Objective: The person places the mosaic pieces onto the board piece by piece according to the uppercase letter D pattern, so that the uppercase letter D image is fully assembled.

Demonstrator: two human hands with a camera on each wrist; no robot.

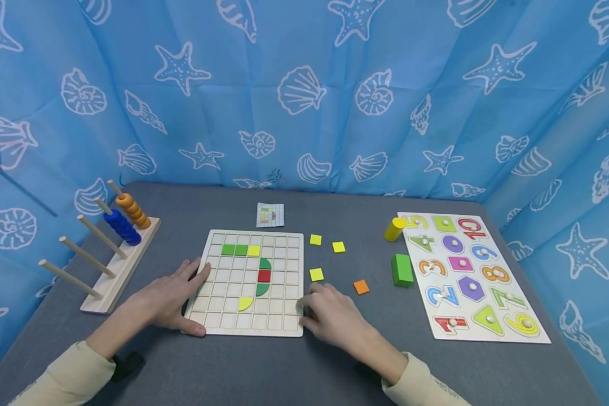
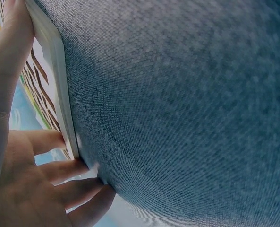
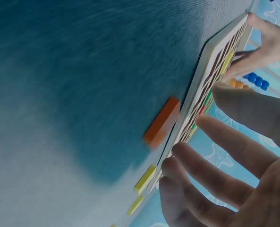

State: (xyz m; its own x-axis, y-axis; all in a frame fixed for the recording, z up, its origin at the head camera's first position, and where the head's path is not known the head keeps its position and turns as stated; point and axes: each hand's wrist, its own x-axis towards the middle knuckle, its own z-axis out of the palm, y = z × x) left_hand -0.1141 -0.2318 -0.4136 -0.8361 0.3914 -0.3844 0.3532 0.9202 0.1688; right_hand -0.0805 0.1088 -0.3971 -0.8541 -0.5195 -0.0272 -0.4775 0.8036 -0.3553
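Observation:
A wooden grid board (image 1: pixel 279 324) lies flat on the table. On it sit green squares (image 1: pixel 234 250), a yellow square (image 1: pixel 254 251), a red square (image 1: pixel 264 276), two green quarter-round tiles (image 1: pixel 262 290) and a yellow one (image 1: pixel 246 304). With fingers spread, my left hand (image 1: pixel 170 299) rests along the board's left edge, thumb at the near corner. Loosely bent, the fingers of my right hand (image 1: pixel 332 316) hover by the board's right edge and hold nothing. Below them, an orange tile (image 3: pixel 162 124) lies beside the board, mostly hidden in the head view.
Yellow tiles (image 1: pixel 339 247) and another orange tile (image 1: pixel 361 287) lie right of the board. A small pattern card (image 1: pixel 270 215) is behind it. Left stands a peg stacker (image 1: pixel 119 262) with beads. Farther right are a yellow cylinder (image 1: pixel 395 229), green block (image 1: pixel 402 270) and number puzzle (image 1: pixel 457 265).

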